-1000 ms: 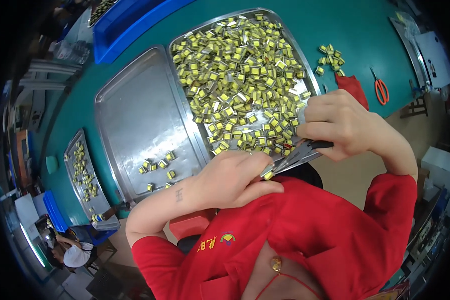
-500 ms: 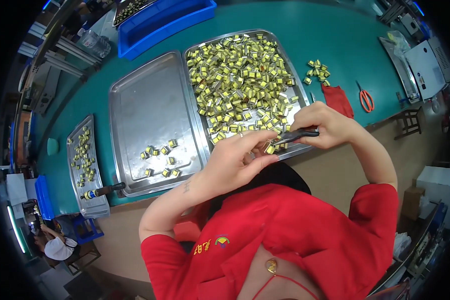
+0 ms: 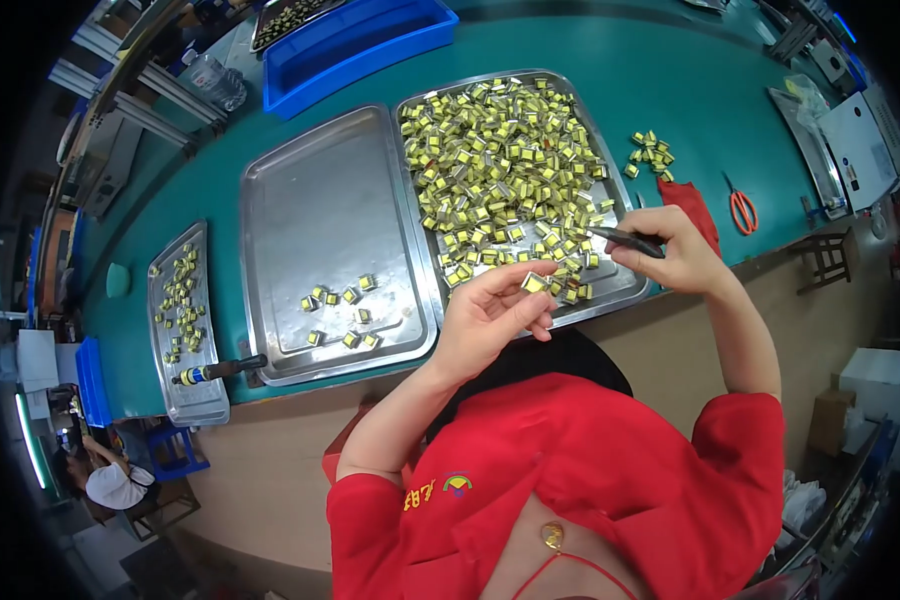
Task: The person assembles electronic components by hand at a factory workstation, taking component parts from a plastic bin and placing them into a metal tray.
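Note:
Between the thumb and fingers of my left hand (image 3: 490, 318) is a small yellow-and-silver block-shaped transformer (image 3: 534, 283), above the near edge of the full metal tray (image 3: 625, 290). My right hand (image 3: 670, 250) is closed round a slim dark pointed hand tool (image 3: 625, 240), possibly tweezers; its tip points left over the tray, apart from the held transformer. A heap of similar transformers (image 3: 500, 150) covers most of this tray. To its left, a second metal tray (image 3: 320, 200) carries several transformers (image 3: 350, 295) toward its near side.
At far left, a narrow tray (image 3: 205, 385) holds more transformers, with a dark-handled tool (image 3: 220, 369) across its near end. A blue bin (image 3: 360, 45) stands behind. On the right lie loose transformers (image 3: 650, 153), red cloth (image 3: 688, 210) and orange-handled scissors (image 3: 743, 212). A person (image 3: 115, 485) sits far left.
My hands have moved apart. The dark tool has come away from the transformer in my left hand, and its tip now points up-left over the tray. The whole view has shifted slightly.

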Demonstrator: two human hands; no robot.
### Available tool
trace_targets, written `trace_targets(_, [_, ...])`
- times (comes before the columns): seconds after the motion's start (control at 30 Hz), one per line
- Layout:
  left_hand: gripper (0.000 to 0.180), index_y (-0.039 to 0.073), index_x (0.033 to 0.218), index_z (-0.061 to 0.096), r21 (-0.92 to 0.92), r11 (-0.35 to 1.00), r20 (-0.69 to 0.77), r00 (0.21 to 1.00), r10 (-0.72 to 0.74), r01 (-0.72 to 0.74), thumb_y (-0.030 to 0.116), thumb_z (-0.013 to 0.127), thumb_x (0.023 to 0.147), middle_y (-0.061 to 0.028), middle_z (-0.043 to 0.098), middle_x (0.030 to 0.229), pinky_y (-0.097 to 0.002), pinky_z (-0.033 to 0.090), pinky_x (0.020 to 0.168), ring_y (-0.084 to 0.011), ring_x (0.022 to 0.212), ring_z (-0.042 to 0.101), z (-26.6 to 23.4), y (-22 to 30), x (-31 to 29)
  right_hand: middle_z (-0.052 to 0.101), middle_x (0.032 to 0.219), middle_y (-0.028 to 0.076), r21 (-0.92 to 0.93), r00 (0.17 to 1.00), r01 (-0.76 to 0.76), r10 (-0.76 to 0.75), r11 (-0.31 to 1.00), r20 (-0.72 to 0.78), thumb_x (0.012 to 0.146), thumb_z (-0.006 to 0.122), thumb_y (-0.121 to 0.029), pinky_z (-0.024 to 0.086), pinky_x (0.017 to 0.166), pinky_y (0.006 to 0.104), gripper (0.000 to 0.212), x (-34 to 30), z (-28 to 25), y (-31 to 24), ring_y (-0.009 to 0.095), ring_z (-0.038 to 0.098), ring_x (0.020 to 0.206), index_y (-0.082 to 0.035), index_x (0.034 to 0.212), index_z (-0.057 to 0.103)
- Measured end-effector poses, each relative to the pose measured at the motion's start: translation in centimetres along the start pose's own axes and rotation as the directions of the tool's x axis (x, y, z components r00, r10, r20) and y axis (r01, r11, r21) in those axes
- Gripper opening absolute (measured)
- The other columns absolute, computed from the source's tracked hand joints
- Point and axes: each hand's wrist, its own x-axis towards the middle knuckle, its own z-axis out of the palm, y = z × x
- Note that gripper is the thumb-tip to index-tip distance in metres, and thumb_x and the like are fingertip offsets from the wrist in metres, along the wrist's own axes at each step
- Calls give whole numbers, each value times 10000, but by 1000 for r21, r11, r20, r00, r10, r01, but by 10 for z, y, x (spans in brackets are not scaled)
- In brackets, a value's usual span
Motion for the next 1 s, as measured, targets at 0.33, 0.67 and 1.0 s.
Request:
trace_targets(0.33, [319,-43,1175,531,91,990,-142,983,120,-108,-18,593,863,-87,624,918,-231,534,679,-121,770,627,-1,-11,1,478,599,-7,165,975,-36,71,986,-212,811,676,-119,302,489,236,155,-14,36,3,52,400,556,24,801,617])
trace_targets(0.67, [313,-45,1182,527,62,992,-188,975,120,-110,-4,580,876,-94,625,949,-234,537,688,-127,774,629,2,-18,4,581,693,-8,251,945,-180,238,951,-226,813,641,-73,365,551,202,98,-30,45,6,42,482,626,17,851,644])
trace_targets(1.0, [330,-44,1212,507,36,994,-163,981,104,-99,16,563,892,-99,623,965,-240,530,716,-132,799,627,4,-19,3,444,566,-31,238,943,-98,166,966,-287,824,659,-121,289,457,230,160,-30,52,7,28,384,527,28,790,613])
